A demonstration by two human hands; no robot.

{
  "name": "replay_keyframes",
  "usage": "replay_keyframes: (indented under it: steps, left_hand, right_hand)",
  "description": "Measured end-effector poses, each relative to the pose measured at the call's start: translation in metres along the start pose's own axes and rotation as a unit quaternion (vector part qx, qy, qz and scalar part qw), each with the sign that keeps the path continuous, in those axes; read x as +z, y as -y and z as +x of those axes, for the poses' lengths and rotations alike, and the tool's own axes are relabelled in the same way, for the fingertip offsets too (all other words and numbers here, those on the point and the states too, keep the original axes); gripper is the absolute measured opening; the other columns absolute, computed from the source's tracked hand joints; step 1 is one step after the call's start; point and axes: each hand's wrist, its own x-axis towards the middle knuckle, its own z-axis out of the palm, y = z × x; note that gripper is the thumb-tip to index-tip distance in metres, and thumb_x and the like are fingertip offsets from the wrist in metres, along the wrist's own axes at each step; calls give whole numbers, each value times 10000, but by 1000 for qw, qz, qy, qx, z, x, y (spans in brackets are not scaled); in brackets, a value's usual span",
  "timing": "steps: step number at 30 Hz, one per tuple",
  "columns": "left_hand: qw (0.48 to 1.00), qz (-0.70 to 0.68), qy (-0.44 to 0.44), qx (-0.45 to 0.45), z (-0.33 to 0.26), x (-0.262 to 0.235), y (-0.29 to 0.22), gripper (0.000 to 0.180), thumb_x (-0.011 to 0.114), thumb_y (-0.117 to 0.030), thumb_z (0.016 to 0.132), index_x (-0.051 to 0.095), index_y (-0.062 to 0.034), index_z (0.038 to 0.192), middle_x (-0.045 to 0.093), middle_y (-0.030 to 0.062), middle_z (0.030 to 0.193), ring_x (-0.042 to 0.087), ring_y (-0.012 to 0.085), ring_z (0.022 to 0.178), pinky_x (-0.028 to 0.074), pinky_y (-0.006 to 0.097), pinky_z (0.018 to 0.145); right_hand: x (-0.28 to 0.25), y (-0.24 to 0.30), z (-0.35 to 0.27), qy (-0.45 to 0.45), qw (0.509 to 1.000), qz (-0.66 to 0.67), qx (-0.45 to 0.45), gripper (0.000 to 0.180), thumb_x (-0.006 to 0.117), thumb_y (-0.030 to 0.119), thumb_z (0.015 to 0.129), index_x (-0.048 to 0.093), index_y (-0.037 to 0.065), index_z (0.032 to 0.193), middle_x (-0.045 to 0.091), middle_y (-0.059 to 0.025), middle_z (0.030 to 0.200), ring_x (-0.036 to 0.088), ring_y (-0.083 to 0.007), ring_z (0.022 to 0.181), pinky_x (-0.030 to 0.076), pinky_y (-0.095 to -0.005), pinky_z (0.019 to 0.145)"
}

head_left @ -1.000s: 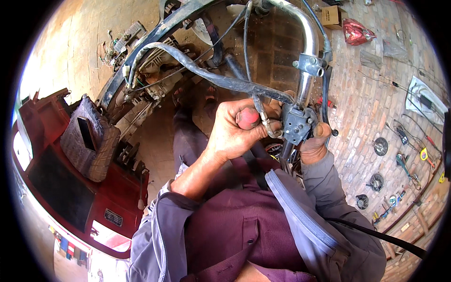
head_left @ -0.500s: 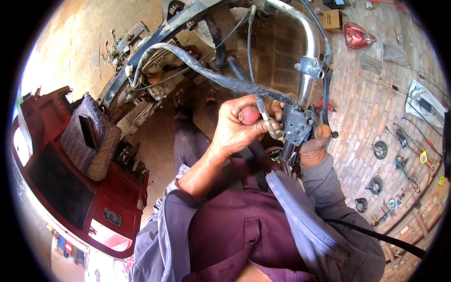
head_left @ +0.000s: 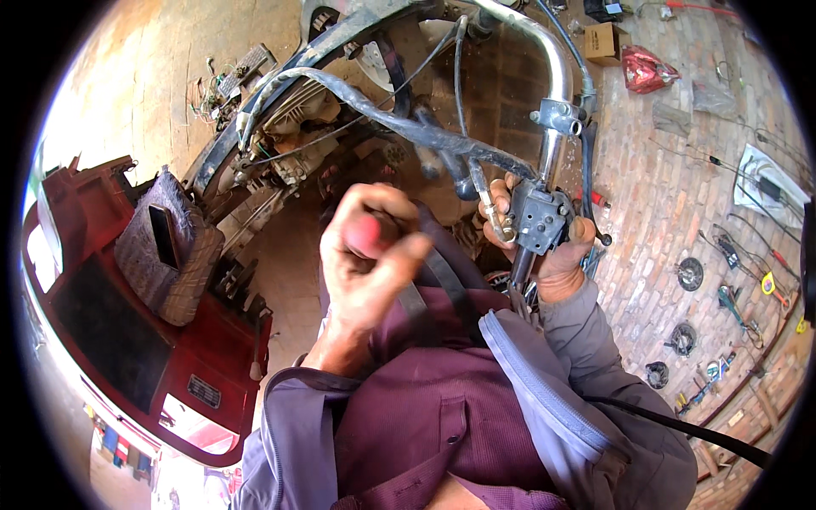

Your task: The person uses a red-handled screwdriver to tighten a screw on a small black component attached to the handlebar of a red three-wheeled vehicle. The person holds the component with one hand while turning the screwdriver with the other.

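Two hands: both bare, both closed on sth.
L hand [head_left: 357, 276]: curled round red handle [head_left: 364, 237], smooth rounded end facing up; blurred, rest hidden in fist; well apart from block.
R hand [head_left: 564, 265]: wrapped round block [head_left: 537, 218], thumb at its R edge, fingers by its L side.
Block: dark, boxy, hard-edged, small round holes in face; on lower pt of handlebar.
Handlebar [head_left: 558, 72]: shiny bent metal tube; dull grey clamp [head_left: 559, 117] round it above block.
Cable [head_left: 462, 85]: thin, dark; metal end just beside block.
Harness [head_left: 399, 127]: thick, scuffed black wrap, arcs from frame [head_left: 365, 21] to block.
Cushion [head_left: 138, 242]: fuzzy, purplish-grey, flat phone [head_left: 163, 236] on top, on red bodywork [head_left: 191, 361].
Floor [head_left: 633, 161]: rough brick on R; crinkly red bag [head_left: 648, 70] near cardboard box [head_left: 602, 46].
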Motion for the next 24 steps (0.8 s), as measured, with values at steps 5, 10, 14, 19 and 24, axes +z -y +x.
replay_keyframes:
  steps: [5,10,14,19,24]
  left_hand:
    - [993,94,24,-70,-5,17,1,171,741,4,745,604,-17,845,579,2,785,494,59,690,403,221,619]
    - [995,92,28,-27,-7,16,4,153,714,-44,791,577,-9,851,565,16,788,482,69,690,395,222,619]
    - [992,97,53,56,-5,2,-1,193,658,-134,813,525,4,833,543,101,785,509,192,758,428,325,719]
    - [993,-90,-38,64,-10,-1,-20,188,663,-85,803,487,-25,830,543,91,787,511,174,685,432,320,653]
    - [969,-212,-7,124,-7,2,-65,376,539,-438,912,475,-69,884,460,28,713,456,170,609,388,341,614]
  right_hand:
    - [3,0,3,30,999,21,10,908,787,447,582,433,-55,1251,471,-158,1105,501,-269,983,490,-318,728]
    - [5,1,1,-10,999,-31,12,907,796,447,567,441,-39,1246,480,-151,1092,497,-273,991,485,-317,723]
    - [6,2,2,-20,999,-44,9,929,801,460,548,438,-34,1247,489,-143,1082,497,-276,997,485,-328,712]
    - [20,0,4,-59,994,-89,-7,877,775,524,545,494,-8,1183,489,-91,955,485,-196,797,440,-290,637]
    - [21,-1,4,-55,994,-89,-16,872,772,499,574,486,-17,1215,495,-98,986,498,-195,779,439,-299,649]
